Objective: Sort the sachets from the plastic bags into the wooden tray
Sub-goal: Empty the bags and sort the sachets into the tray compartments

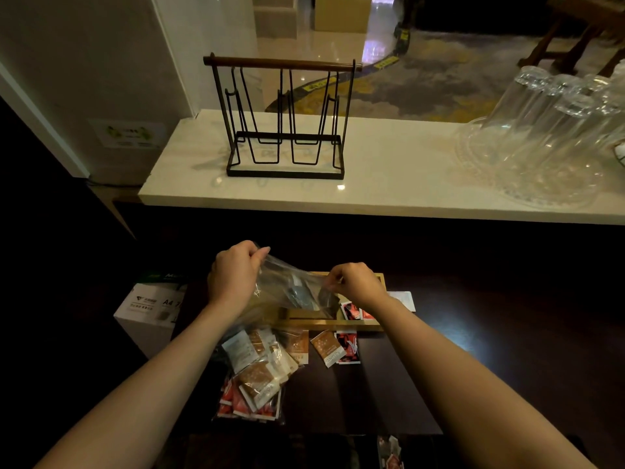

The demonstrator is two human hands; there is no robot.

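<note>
Clear, crinkled plastic bag [287,289] hangs over the left half of the wooden tray [341,323], its long axis running from upper left down to the right, low end dipping into the tray. Left hand [233,275] pinches the bag's upper end between thumb and curled fingers; right hand [355,286] pinches its lower right edge. 1 dark sachet [304,294] shows through the film. Inside the tray's right end lie 2 red sachets [351,311]. Just in front of the tray sit 1 brown sachet [327,346] overlapping 1 red-and-black sachet [348,348]. In front and left of the tray a pile of sachets [257,374] mixes brown, white and red ones; their count cannot be told. 1 white sachet [404,299] lies right of the tray.
</note>
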